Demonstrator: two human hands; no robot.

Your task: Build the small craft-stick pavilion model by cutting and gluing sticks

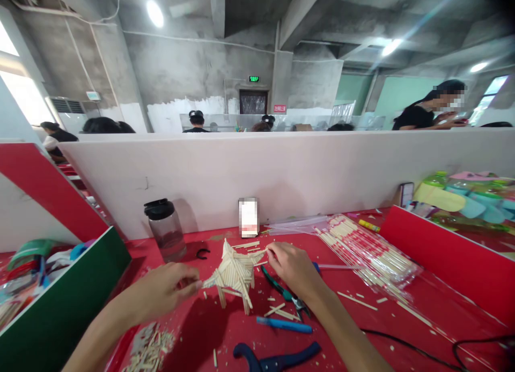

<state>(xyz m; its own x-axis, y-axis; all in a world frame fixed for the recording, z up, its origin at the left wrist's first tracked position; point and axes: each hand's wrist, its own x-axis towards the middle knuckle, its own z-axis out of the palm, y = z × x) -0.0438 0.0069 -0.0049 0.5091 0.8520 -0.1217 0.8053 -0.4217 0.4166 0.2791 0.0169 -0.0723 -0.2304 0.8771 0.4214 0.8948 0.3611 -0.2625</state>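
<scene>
Between my hands is a star-shaped model built from pale wooden sticks (235, 270), with short stick legs pointing down toward the red table. My left hand (173, 286) pinches its left tip between thumb and fingers. On the other side, my right hand (295, 267) grips the right tip. Green-handled pliers (281, 286) lie partly under my right forearm. Just below the model rest a blue pen-like tool (284, 325) and a dark blue-handled tool (277, 357). Loose stick pieces (281, 311) are scattered near the model.
A water bottle (164, 230) and a propped phone (248, 217) stand by the white partition (209, 173). Packs of chopstick-like sticks (370, 248) lie at right. Green (68, 297) and red (450, 265) boards flank the table. Cut bits (151, 348) pile front left; a black cable (406, 340) runs right.
</scene>
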